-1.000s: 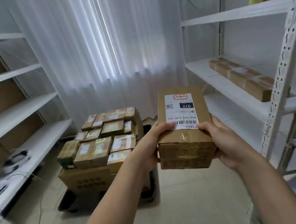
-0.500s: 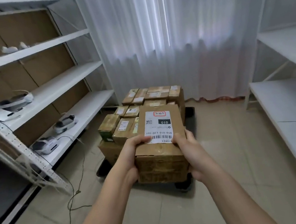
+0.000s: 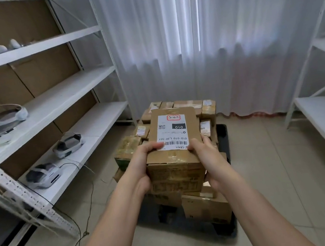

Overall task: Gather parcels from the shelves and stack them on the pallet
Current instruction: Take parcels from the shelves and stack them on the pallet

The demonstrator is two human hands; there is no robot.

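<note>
Both hands hold one brown box (image 3: 173, 142) up in the air, in front of the person. The left hand (image 3: 142, 165) grips its left side with the thumb on top. The right hand (image 3: 207, 158) grips its right side the same way. The box has a white label (image 3: 172, 132) on top. Just behind and below it is a pile of boxes (image 3: 184, 107) on a black pallet (image 3: 222, 135) on the floor. White shelves (image 3: 59, 100) stand at the left.

Single head-worn view, forward and down (wide-angle), close above the pallet (image 3: 222, 133).
</note>
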